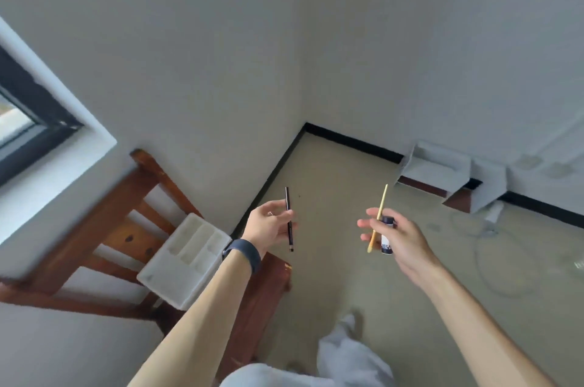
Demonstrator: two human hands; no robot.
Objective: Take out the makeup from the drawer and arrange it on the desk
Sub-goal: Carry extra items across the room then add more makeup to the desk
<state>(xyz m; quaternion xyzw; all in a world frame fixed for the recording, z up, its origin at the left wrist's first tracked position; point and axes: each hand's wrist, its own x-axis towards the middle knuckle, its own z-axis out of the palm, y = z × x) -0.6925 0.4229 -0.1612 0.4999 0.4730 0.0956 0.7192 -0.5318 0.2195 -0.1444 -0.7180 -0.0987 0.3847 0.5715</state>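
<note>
Head view. Notably, both hands were raised in mid-air over the beige floor (331, 171), apart from each other and each holding makeup items.

Left hand (264, 228): palm turned inward, fingers loosely curled, thumb and fingertips pinching a slim black makeup pencil (287, 198) near its middle. The pencil stood nearly upright, with its lower end below the fingers. A dark wristband (242, 255) sat on the left wrist.

Right hand (403, 244): fingers wrapped round two items together. One was a thin yellow stick (383, 200), tilted, its upper end well above the fingers and its lower end poking out beneath. The other was a small white bottle (386, 246) with a dark cap and a dark label, held against the stick. The label text was too blurred to read.

Container: a white plastic organiser tray (186, 257) lay on the seat of a brown wooden chair (94, 228), under the left forearm. It had several recessed compartments. Motion blur kept me from telling what, if anything, lay in them.

A dark-framed window (28, 108) was at the left.
</note>
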